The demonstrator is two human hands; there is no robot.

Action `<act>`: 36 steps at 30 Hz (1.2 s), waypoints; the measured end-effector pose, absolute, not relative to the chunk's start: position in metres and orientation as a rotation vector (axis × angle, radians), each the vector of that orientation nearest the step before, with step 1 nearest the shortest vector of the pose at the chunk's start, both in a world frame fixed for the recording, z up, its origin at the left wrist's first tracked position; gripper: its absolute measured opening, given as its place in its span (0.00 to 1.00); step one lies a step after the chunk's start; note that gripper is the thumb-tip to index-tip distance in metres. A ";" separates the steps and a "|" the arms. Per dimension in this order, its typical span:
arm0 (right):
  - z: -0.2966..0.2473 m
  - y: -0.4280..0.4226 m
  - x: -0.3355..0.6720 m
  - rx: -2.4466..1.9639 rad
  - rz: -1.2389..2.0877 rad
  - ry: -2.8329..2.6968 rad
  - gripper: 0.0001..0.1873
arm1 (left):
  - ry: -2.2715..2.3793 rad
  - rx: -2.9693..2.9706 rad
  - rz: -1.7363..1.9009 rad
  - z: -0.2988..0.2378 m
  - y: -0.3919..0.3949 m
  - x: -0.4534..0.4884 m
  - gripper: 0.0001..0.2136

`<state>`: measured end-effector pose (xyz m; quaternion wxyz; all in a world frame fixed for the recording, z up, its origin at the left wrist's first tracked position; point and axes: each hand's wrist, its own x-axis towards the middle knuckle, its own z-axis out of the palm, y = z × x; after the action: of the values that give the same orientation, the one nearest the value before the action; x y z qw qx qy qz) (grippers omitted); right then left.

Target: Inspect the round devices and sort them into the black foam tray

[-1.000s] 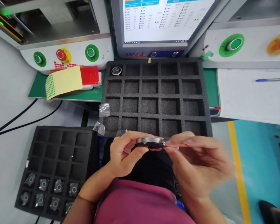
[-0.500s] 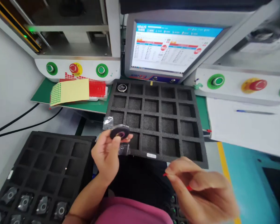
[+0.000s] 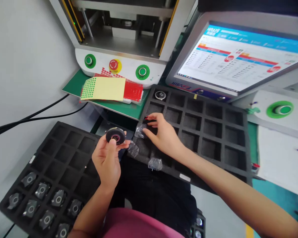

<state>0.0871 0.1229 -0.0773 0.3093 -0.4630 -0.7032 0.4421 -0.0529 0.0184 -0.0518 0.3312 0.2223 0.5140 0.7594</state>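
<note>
My left hand point(image 3: 108, 158) holds a round black disc-shaped part point(image 3: 116, 136) with a dark reddish centre, thumb on its face and fingers beneath. My right hand point(image 3: 161, 132) is over the left side of the black foam tray point(image 3: 220, 148), fingers curled. At its fingertips shows a small red piece point(image 3: 146, 118), too small to name. The right thumb touches or nearly touches a crumpled clear plastic wrapper point(image 3: 140, 131) on the tray's edge. Two more wrappers lie near: one wrapper point(image 3: 133, 148) beside the left fingertips, another wrapper point(image 3: 155, 164) at the front edge.
A round black part point(image 3: 160, 95) sits in the tray's back left pocket. Left below, a second foam tray point(image 3: 57, 148) holds several wrapped parts. Sticker sheets point(image 3: 109, 88) lie on the green shelf under a press with buttons point(image 3: 114, 66). A monitor point(image 3: 238, 62) stands behind.
My right hand has moved left and away from me, from the lower right to the wrappers at the tray's left edge. The left hand still holds the disc. The view has turned left.
</note>
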 end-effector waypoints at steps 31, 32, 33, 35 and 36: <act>0.006 0.075 0.113 -0.978 1.265 -1.291 0.24 | 0.773 0.591 1.634 -0.037 0.020 -0.004 0.16; 0.005 0.073 0.111 -0.969 1.250 -1.258 0.24 | 0.782 0.594 1.658 -0.037 0.019 -0.002 0.16; 0.004 0.071 0.109 -0.957 1.244 -1.228 0.24 | 0.794 0.595 1.680 -0.037 0.019 0.000 0.16; 0.002 0.068 0.105 -0.928 1.263 -1.188 0.25 | 0.812 0.584 1.706 -0.037 0.018 0.005 0.17; 0.001 0.067 0.104 -0.920 1.274 -1.177 0.26 | 0.818 0.573 1.708 -0.037 0.017 0.007 0.18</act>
<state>0.1035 0.0666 0.0013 0.5555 -0.3895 -0.4985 0.5396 0.0067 0.0172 -0.0365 0.5492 0.2419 0.3453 0.7215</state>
